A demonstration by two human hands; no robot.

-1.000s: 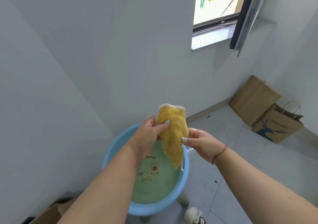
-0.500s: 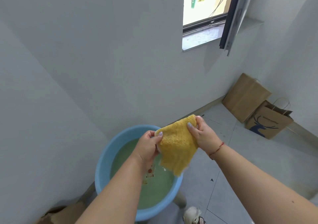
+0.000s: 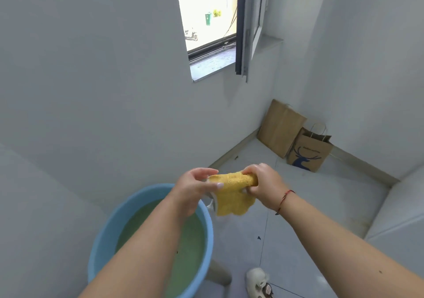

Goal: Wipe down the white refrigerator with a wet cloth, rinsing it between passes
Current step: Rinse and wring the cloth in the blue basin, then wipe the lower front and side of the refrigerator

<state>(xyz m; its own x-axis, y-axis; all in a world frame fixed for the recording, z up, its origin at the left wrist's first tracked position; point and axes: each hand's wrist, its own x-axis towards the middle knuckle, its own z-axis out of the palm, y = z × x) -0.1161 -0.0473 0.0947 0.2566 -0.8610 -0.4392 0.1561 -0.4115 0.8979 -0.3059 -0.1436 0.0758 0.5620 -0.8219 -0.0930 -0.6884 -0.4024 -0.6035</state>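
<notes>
Both hands, left hand (image 3: pixel 195 188) and right hand (image 3: pixel 261 183), gripped the yellow cloth (image 3: pixel 231 192), apparently wringing it beside the basin (image 3: pixel 103 240) below the left hand; next, probably wiping the refrigerator.

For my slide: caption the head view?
Both hands, left and right, grip a yellow cloth beside a blue basin.

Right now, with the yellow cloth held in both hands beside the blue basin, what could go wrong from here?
1. The yellow cloth, bunched between the left hand and right hand, hangs mostly past the blue basin rim, so wrung water would likely hit the tiled floor.
2. A wet floor near the slipper could be slippery.
3. The basin looks perched on a stool; a bump might tip it.
</notes>
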